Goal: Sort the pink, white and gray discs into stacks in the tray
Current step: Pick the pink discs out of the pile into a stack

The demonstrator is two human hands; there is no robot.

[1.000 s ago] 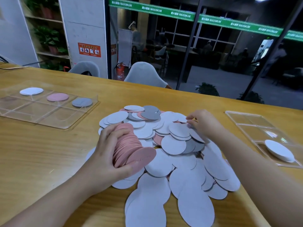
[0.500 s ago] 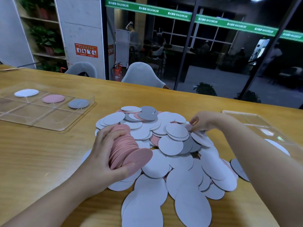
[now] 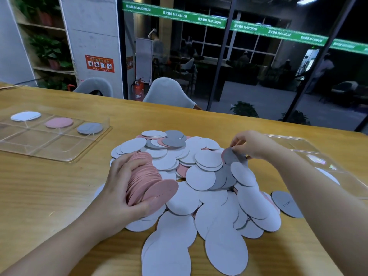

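Head view: loose pile of discs [image 3: 199, 176] on a wooden table [image 3: 39, 186], mostly white, some pink and gray; flat, thin, matte, round. Left hand [image 3: 117, 188] grips a thick stack of pink discs [image 3: 147, 176] edge-on, resting at the pile's left side. Right hand [image 3: 251, 144] pinches one gray disc [image 3: 231, 157], tilted up at the pile's far right. Clear plastic tray [image 3: 49, 152], far left, holds one white, one pink and one gray disc in separate compartments.
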